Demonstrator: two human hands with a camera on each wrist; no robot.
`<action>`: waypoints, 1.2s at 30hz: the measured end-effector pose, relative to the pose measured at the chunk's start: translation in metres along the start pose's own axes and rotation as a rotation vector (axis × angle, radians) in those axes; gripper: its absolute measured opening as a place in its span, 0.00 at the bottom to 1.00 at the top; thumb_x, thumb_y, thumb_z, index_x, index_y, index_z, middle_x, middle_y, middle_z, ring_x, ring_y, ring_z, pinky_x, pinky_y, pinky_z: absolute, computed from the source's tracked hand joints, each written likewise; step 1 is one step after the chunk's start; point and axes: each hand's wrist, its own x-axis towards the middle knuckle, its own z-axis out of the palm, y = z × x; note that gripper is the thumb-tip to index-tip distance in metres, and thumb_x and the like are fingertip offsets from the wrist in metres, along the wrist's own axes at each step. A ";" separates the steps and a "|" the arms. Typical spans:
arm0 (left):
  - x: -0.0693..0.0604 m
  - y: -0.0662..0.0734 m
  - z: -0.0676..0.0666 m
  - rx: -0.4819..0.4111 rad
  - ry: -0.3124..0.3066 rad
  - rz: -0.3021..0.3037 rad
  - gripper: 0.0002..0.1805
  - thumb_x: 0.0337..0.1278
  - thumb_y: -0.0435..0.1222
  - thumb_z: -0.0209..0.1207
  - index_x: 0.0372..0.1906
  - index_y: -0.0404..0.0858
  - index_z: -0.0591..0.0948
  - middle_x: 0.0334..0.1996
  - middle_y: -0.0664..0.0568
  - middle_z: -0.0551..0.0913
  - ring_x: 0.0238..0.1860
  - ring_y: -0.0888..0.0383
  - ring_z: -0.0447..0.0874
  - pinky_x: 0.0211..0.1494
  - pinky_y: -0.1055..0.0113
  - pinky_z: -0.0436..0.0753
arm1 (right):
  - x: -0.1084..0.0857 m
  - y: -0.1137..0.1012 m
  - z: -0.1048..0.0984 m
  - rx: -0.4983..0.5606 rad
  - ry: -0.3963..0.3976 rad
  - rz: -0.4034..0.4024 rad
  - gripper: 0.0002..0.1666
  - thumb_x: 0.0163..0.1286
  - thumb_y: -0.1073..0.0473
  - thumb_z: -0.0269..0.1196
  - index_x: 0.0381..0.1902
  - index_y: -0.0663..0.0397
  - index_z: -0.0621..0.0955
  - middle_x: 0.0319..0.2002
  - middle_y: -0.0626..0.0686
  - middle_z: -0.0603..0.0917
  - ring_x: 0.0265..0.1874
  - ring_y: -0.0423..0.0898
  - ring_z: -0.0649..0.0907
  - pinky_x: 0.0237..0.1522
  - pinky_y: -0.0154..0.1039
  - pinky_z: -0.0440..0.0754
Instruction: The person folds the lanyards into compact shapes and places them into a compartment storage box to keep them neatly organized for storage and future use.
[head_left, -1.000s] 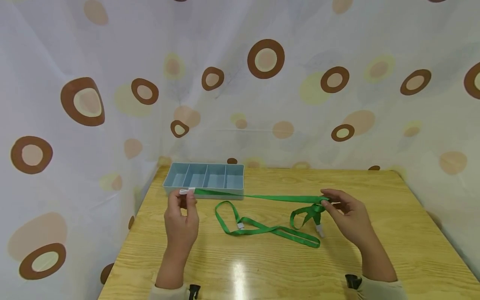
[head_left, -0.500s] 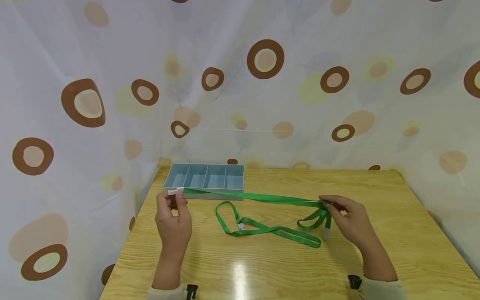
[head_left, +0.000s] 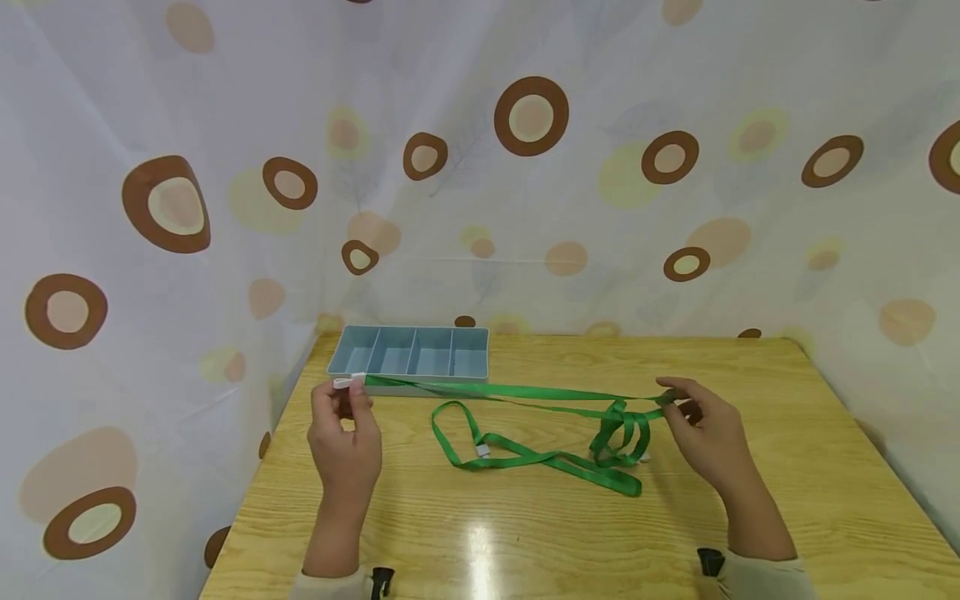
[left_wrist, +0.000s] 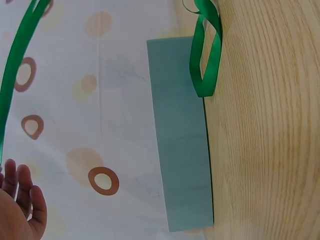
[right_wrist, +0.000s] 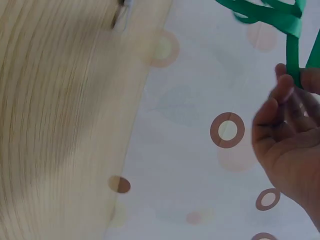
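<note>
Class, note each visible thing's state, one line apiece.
Green ribbon lanyard with white end, stretched between left hand and right hand, partly looped.
Other green ribbon lanyard, lying loose, crossing itself.
Light-blue four-compartment plastic tray, upright, uncovered.
Left hand, pinching white end.
Right hand, pinching the same lanyard.
White spotted backdrop, hanging, creased.

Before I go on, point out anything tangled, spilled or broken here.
The held strap bunches into loose loops beside the right hand, odd against its straighter stretch; I can't tell if it's knotted. The other strap crosses itself on the table. Nothing looks spilled or broken.
</note>
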 end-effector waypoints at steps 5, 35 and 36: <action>-0.002 -0.001 0.002 0.003 0.016 0.000 0.10 0.80 0.33 0.56 0.49 0.26 0.77 0.29 0.42 0.86 0.30 0.70 0.76 0.34 0.80 0.74 | 0.000 0.000 -0.005 0.232 -0.114 0.131 0.24 0.88 0.54 0.50 0.75 0.55 0.73 0.44 0.51 0.84 0.36 0.39 0.85 0.37 0.35 0.87; -0.002 -0.003 -0.001 -0.093 -0.028 0.026 0.06 0.78 0.28 0.56 0.49 0.28 0.78 0.31 0.45 0.85 0.32 0.70 0.76 0.37 0.79 0.75 | -0.003 -0.003 -0.009 0.816 0.075 0.062 0.13 0.79 0.78 0.45 0.39 0.70 0.77 0.44 0.49 0.85 0.43 0.43 0.86 0.40 0.32 0.87; -0.002 -0.003 -0.001 -0.103 -0.042 0.052 0.05 0.77 0.27 0.56 0.49 0.28 0.78 0.33 0.44 0.84 0.33 0.69 0.76 0.38 0.79 0.76 | -0.003 -0.003 -0.008 0.840 0.072 0.043 0.15 0.79 0.79 0.44 0.36 0.70 0.77 0.42 0.50 0.86 0.42 0.43 0.86 0.41 0.32 0.87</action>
